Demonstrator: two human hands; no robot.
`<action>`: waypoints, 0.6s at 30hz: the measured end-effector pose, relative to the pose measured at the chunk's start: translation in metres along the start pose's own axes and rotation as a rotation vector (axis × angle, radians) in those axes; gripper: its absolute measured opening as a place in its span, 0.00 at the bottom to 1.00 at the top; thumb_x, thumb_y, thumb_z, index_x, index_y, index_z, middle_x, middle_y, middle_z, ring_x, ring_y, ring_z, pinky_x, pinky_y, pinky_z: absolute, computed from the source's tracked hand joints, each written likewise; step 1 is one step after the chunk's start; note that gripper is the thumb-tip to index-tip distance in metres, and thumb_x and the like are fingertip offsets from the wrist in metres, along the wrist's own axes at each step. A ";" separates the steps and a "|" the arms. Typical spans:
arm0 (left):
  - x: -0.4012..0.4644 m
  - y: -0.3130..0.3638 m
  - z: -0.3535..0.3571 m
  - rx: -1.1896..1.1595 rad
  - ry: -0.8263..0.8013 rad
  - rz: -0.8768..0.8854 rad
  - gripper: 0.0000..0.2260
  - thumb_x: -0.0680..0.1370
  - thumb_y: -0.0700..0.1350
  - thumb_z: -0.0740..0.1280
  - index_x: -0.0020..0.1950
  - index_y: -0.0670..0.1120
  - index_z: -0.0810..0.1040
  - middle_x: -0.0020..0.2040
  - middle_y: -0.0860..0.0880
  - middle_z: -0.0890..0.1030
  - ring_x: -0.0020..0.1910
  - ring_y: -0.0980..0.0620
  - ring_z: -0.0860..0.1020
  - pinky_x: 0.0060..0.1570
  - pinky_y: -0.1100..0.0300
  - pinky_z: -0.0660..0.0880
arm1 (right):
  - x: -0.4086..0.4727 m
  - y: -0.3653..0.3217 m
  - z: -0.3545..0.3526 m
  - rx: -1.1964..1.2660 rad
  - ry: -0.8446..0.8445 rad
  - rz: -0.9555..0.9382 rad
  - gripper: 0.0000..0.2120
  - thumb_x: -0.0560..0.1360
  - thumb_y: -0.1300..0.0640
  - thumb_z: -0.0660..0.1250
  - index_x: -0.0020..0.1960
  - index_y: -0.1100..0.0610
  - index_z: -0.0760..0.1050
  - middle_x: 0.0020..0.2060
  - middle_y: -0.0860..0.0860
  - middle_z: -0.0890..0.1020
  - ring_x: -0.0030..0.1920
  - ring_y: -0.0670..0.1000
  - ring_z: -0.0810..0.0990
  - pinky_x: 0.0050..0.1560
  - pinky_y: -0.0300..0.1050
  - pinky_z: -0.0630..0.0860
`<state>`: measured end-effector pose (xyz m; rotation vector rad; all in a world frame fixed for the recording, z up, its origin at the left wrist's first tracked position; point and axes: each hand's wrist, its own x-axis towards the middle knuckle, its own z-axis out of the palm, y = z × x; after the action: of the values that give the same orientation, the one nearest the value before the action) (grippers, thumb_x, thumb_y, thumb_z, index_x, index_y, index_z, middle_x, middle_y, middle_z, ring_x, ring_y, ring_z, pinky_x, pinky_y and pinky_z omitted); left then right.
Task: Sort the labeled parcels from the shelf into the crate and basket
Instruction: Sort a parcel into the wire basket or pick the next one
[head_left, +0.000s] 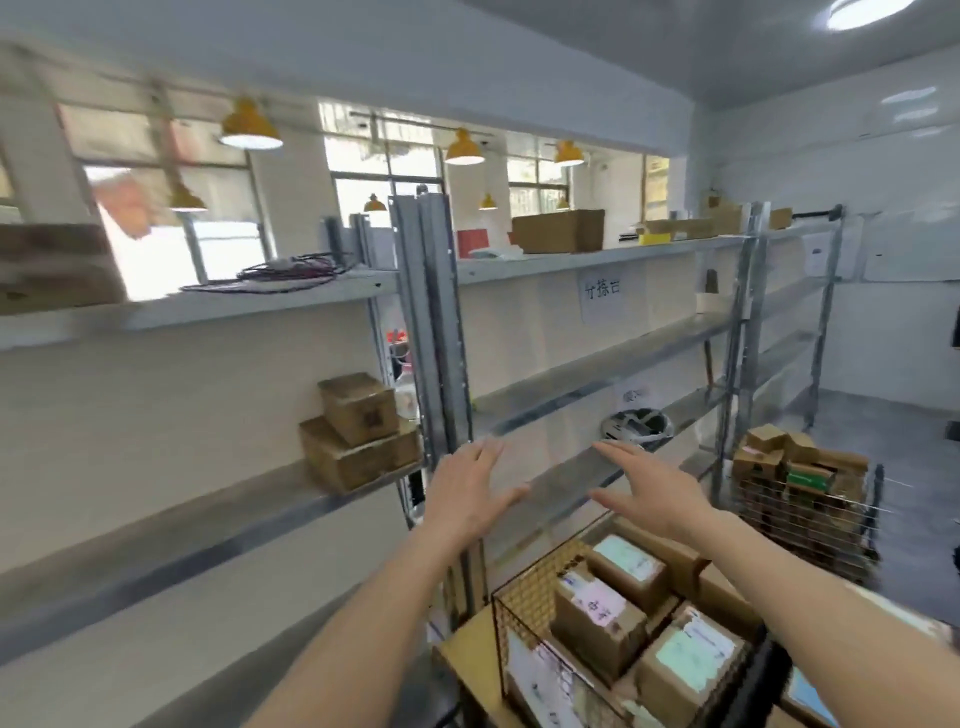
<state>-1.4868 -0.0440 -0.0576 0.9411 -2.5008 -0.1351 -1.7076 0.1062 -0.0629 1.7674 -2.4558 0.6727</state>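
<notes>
Two brown cardboard parcels (358, 434) remain on the grey metal shelf (208, 525), stacked – the smaller box sitting on the wider one, just left of the steel upright. They look stiff and light; I would judge a flat grip on two opposite side faces safest, taking the top box first so the stack does not topple.

The left hand (467, 488) and right hand (654, 491) are both raised with fingers straight and spread, holding nothing. The black wire-mesh crate (524, 587) below shows at least four labelled boxes; the wire basket (810, 514) at right holds a pile too jumbled to count.
</notes>
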 end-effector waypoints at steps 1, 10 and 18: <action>-0.013 -0.018 -0.017 -0.001 0.020 -0.043 0.35 0.77 0.67 0.65 0.80 0.54 0.62 0.80 0.51 0.64 0.78 0.50 0.63 0.76 0.51 0.60 | 0.005 -0.024 0.005 0.020 -0.008 -0.042 0.33 0.78 0.37 0.65 0.79 0.37 0.55 0.79 0.43 0.62 0.74 0.48 0.68 0.69 0.53 0.73; -0.098 -0.146 -0.110 0.028 0.130 -0.375 0.35 0.78 0.69 0.61 0.80 0.52 0.63 0.78 0.51 0.68 0.75 0.48 0.68 0.69 0.51 0.68 | 0.048 -0.208 0.041 0.085 -0.073 -0.325 0.32 0.79 0.38 0.65 0.80 0.41 0.58 0.79 0.44 0.63 0.75 0.50 0.66 0.73 0.54 0.68; -0.068 -0.235 -0.118 0.015 0.142 -0.415 0.33 0.80 0.67 0.58 0.80 0.51 0.63 0.79 0.51 0.65 0.77 0.50 0.64 0.72 0.53 0.64 | 0.126 -0.266 0.068 0.052 -0.072 -0.323 0.30 0.80 0.36 0.61 0.79 0.41 0.60 0.77 0.41 0.64 0.72 0.46 0.70 0.64 0.52 0.77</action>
<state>-1.2475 -0.1708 -0.0371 1.4138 -2.1516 -0.1735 -1.4948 -0.0995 -0.0040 2.1745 -2.1337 0.6571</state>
